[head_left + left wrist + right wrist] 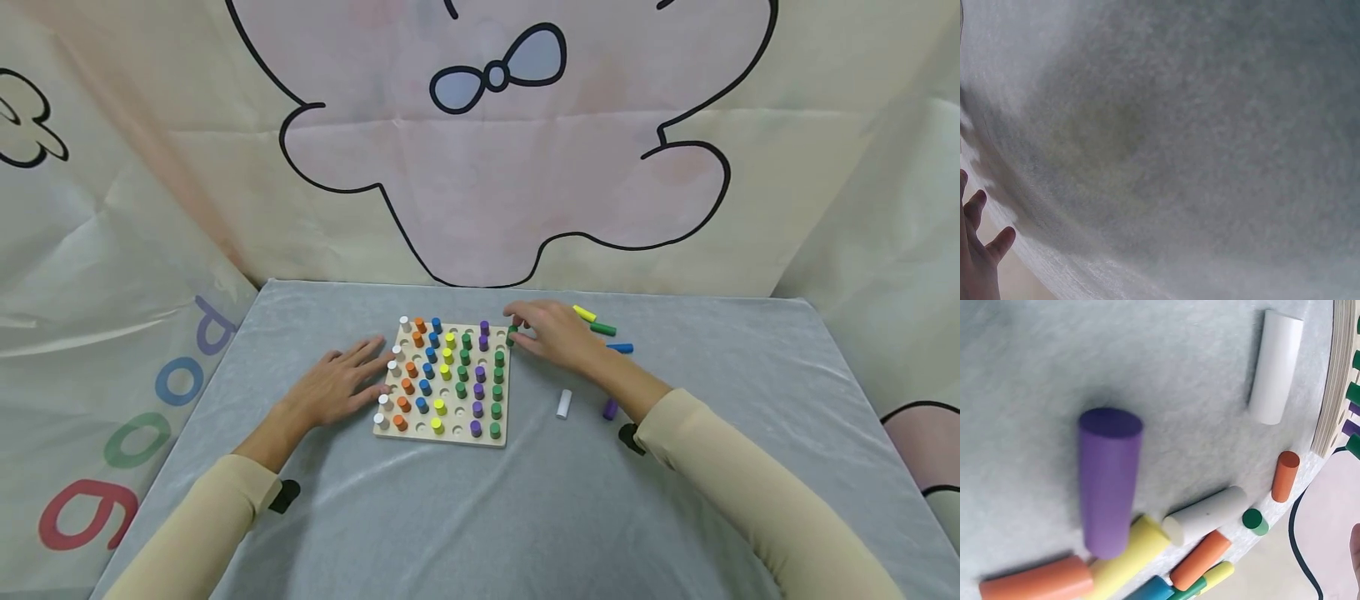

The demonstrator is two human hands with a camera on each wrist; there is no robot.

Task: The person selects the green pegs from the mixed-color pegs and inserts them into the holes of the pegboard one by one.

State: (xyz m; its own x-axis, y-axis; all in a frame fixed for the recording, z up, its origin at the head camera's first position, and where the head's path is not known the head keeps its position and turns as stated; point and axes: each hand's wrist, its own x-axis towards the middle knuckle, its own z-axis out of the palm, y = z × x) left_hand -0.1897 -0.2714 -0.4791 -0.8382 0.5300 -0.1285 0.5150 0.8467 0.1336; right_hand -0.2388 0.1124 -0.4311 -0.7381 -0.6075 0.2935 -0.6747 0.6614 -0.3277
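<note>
A square wooden pegboard (450, 439) lies in the middle of the grey cloth, with columns of white, orange, blue, yellow, green and purple pegs standing in it and several holes bare. My left hand (367, 371) lies flat on the cloth, its straight fingers against the board's left edge. My right hand (516, 330) is at the board's far right corner and pinches a green peg (512, 337) there. In the left wrist view only fingertips (979, 250) and cloth show. The right wrist view shows the board's edge (1334, 375).
Loose pegs lie right of the board: yellow (584, 314), green (602, 329), blue (620, 348), white (564, 403) and purple (611, 408). Up close, the purple peg (1109, 481) and white peg (1276, 367) lie among several others. A printed backdrop rises behind the table.
</note>
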